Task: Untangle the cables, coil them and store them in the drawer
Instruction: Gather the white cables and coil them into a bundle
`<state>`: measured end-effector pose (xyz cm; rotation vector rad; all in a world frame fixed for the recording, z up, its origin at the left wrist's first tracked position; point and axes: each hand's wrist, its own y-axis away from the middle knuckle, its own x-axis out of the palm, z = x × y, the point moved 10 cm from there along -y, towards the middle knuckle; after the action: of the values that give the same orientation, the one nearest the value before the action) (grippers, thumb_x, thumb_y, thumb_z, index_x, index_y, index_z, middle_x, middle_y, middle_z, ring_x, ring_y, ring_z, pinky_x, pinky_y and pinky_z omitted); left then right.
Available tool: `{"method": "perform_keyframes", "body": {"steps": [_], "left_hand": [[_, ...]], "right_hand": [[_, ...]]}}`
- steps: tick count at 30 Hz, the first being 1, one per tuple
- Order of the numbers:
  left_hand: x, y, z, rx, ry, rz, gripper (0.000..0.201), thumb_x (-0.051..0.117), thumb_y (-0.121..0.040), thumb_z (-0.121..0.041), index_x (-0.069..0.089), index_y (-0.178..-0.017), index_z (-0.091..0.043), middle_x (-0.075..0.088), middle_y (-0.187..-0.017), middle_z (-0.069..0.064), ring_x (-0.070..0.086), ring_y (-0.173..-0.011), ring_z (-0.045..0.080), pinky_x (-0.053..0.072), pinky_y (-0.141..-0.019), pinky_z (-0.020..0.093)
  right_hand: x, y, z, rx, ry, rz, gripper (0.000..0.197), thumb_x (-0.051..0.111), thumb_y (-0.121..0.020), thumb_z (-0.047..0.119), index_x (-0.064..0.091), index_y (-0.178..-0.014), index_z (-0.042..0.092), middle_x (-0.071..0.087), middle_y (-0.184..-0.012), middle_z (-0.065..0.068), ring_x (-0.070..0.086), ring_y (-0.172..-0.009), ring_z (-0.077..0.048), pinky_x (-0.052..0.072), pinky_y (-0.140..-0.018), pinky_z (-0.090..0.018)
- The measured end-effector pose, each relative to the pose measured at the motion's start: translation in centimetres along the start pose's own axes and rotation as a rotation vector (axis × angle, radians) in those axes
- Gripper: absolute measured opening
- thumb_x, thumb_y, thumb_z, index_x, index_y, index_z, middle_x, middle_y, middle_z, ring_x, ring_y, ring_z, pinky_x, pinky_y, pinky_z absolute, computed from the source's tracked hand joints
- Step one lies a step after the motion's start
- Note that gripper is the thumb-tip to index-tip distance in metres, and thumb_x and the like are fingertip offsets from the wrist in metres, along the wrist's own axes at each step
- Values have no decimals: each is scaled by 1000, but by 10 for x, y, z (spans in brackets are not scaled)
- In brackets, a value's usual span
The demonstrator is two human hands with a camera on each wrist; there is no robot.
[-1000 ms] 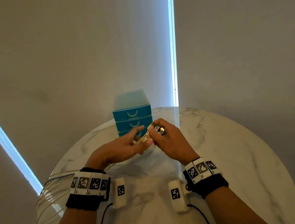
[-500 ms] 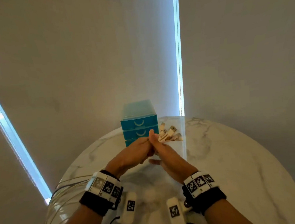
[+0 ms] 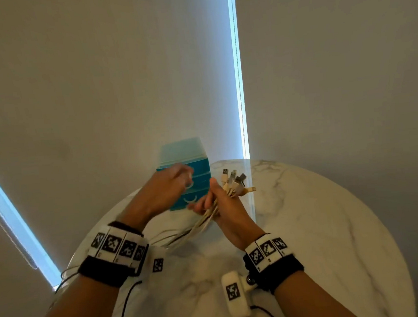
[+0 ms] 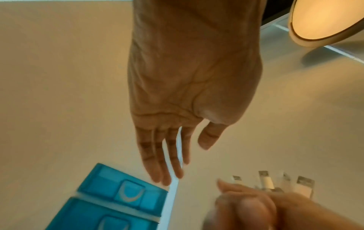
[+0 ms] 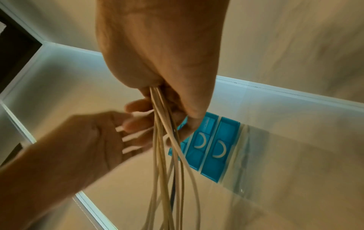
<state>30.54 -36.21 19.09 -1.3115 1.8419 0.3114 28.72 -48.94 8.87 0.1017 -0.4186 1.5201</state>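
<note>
My right hand (image 3: 222, 204) grips a bundle of pale cables (image 3: 203, 222) just below their ends. Several USB plugs (image 3: 235, 181) fan out above the fist. The cables trail down-left across the table and over its left edge. In the right wrist view the cables (image 5: 165, 147) run out of the closed fist (image 5: 157, 62). My left hand (image 3: 177, 180) is blurred in front of the blue drawer unit (image 3: 196, 200), level with its upper drawers. Seen from the left wrist, the left hand (image 4: 177, 155) has straight fingers and holds nothing, just above the drawer fronts (image 4: 122, 194).
The drawer unit stands at the far edge of a round white marble table (image 3: 322, 224), against a blind with a bright gap (image 3: 238, 80). Cable loops (image 3: 66, 274) hang off the table's left edge. A ceiling lamp (image 4: 325, 20) shows overhead.
My left hand has let go of the cable ends and moved forward and up to the drawer unit. The right hand keeps the bundle alone, plugs now pointing up.
</note>
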Motion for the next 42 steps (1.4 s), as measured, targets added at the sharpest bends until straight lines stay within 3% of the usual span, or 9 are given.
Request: {"method": "perform_keyframes", "body": {"steps": [3, 7, 14, 20, 24, 27, 31, 35, 42], "left_hand": [[7, -9, -49, 247, -76, -4, 31, 53, -110, -49, 66, -137, -41, 72, -119, -14, 69, -102, 0, 55, -86, 17], [17, -14, -71, 314, -97, 31, 26, 70, -101, -42, 83, -119, -28, 81, -99, -14, 76, -89, 1, 58, -86, 16], [20, -13, -73, 312, -115, 222, 27, 69, -104, -33, 80, -127, -27, 81, -114, -13, 76, -105, 4, 60, -102, 32], [30, -8, -69, 271, -241, 377, 36, 76, -99, -32, 71, -134, -30, 75, -131, -12, 69, -123, 7, 53, -113, 43], [25, -9, -74, 344, -207, 322, 33, 79, -97, -23, 73, -130, -26, 75, -125, -11, 71, -117, 9, 56, -110, 44], [21, -8, -78, 405, -158, 253, 33, 77, -99, -18, 74, -130, -28, 74, -123, -12, 70, -114, 6, 58, -106, 38], [20, -8, -78, 475, -118, 185, 35, 74, -99, -18, 77, -131, -33, 69, -121, -11, 66, -115, 9, 58, -103, 35], [26, -5, -79, 524, -35, 208, 32, 71, -101, -19, 78, -130, -33, 66, -121, -10, 64, -118, 10, 55, -100, 24], [58, -6, -84, 297, -7, 388, 54, 25, -106, -71, 67, -135, -53, 58, -145, -17, 61, -131, 9, 50, -110, 33]], "right_hand": [[22, 5, -1, 69, -74, 136, 65, 42, -112, 43, 58, -53, 20, 51, -50, -4, 60, -50, -22, 61, -77, -41], [32, 10, 3, 131, -131, 203, 73, 33, -116, 34, 50, -47, 21, 41, -43, 0, 46, -40, -15, 50, -67, -34], [27, 20, 10, 90, -184, 210, 56, 48, -113, 28, 45, -59, 16, 32, -50, -1, 32, -45, -15, 52, -62, -34], [25, 18, 5, 137, -70, 170, 53, 36, -117, 19, 49, -65, 14, 44, -47, 4, 39, -37, -9, 49, -51, -27], [35, 2, -1, 62, -39, 258, 31, 67, -97, 45, 67, -80, 18, 60, -59, 7, 55, -47, -6, 50, -56, -23], [50, 5, 4, 73, -206, 391, 33, 61, -96, 57, 74, -85, 29, 69, -65, 10, 63, -50, -4, 57, -63, -22], [23, 14, 9, 91, -81, 133, 36, 46, -115, 27, 50, -81, 15, 46, -54, 4, 39, -44, -10, 51, -59, -28], [20, 19, 13, 116, -80, 101, 40, 41, -116, 25, 47, -77, 15, 40, -57, -1, 34, -49, -13, 48, -62, -31], [26, 21, 8, 176, -113, 140, 48, 36, -116, 17, 40, -68, 14, 39, -45, 4, 37, -39, -9, 42, -52, -27]]}}
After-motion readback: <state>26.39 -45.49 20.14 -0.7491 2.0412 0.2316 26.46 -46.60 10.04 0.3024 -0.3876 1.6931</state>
